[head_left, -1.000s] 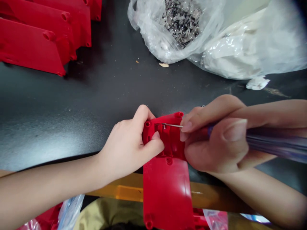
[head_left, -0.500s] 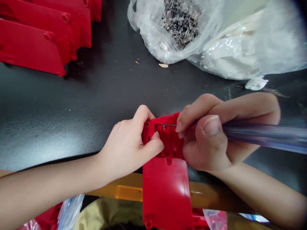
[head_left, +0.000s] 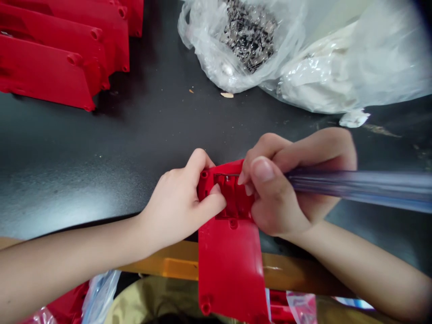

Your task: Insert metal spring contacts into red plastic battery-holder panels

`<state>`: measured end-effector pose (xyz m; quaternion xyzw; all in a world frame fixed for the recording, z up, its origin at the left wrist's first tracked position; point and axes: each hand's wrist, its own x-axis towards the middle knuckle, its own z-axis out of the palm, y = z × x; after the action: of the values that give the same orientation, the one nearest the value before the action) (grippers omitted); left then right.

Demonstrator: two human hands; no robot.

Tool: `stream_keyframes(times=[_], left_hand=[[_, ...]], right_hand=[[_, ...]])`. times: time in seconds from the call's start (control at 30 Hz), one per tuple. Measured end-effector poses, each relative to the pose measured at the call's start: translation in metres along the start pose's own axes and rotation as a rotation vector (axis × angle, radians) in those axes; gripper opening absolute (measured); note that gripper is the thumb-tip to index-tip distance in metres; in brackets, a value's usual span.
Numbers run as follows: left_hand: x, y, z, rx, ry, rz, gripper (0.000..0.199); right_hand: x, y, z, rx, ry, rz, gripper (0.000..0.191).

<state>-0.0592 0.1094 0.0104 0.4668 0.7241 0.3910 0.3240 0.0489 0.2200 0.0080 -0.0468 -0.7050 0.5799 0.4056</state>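
A red plastic part [head_left: 230, 265] with a recessed compartment lies over the table's near edge. My left hand [head_left: 184, 198] grips its upper left corner, thumb bent into the compartment. My right hand [head_left: 286, 184] is closed around a tool with a clear bluish handle [head_left: 378, 186]. The tool's thin dark shaft reaches left along the compartment's top edge, close to a small metal spring [head_left: 227, 178]. Fingers of the right hand rest at the part's right side. Whether the tip touches the spring, I cannot tell.
Several red plastic parts [head_left: 43, 72] stand in a row at the upper left. A clear bag of small dark metal pieces [head_left: 251, 40] and a bag with white contents [head_left: 317, 76] lie at the upper right. Bagged red parts show below the orange-taped table edge [head_left: 178, 267].
My right hand and the tool have shifted left, with the shaft further along the compartment's top edge. My left hand keeps its hold on the red part.
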Motion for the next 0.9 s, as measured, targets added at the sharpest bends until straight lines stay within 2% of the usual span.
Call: stream_keyframes(times=[0.1, 0.2, 0.33, 0.4, 0.53, 0.67, 0.77, 0.9], left_hand=[[0.000, -0.002, 0.000, 0.001, 0.016, 0.011, 0.016], [0.000, -0.005, 0.000, -0.011, 0.005, 0.003, 0.010], [0.002, -0.007, 0.000, -0.092, 0.017, 0.023, 0.006], [0.003, -0.006, -0.001, -0.154, 0.035, 0.059, 0.007], [0.002, 0.004, -0.009, -0.250, 0.067, 0.170, 0.011], [-0.013, 0.024, -0.021, -0.186, 0.136, 0.333, 0.011], [-0.031, 0.039, -0.026, -0.060, 0.260, 0.498, 0.009], [-0.051, 0.051, -0.025, 0.220, 0.495, 0.799, 0.005]], right_hand=[[0.001, 0.004, 0.002, 0.038, 0.033, -0.106, 0.018], [0.010, 0.003, 0.001, 0.097, 0.111, -0.107, 0.018], [0.030, -0.019, -0.014, 0.214, 0.362, -0.017, 0.023], [0.036, -0.034, -0.026, 0.214, 0.401, 0.081, 0.029], [0.025, -0.055, -0.049, 0.097, 0.339, 0.281, 0.037], [-0.001, -0.071, -0.059, -0.046, 0.209, 0.474, 0.035], [-0.019, -0.086, -0.054, -0.154, 0.097, 0.478, 0.034], [-0.036, -0.099, -0.037, -0.243, -0.046, 0.427, 0.047]])
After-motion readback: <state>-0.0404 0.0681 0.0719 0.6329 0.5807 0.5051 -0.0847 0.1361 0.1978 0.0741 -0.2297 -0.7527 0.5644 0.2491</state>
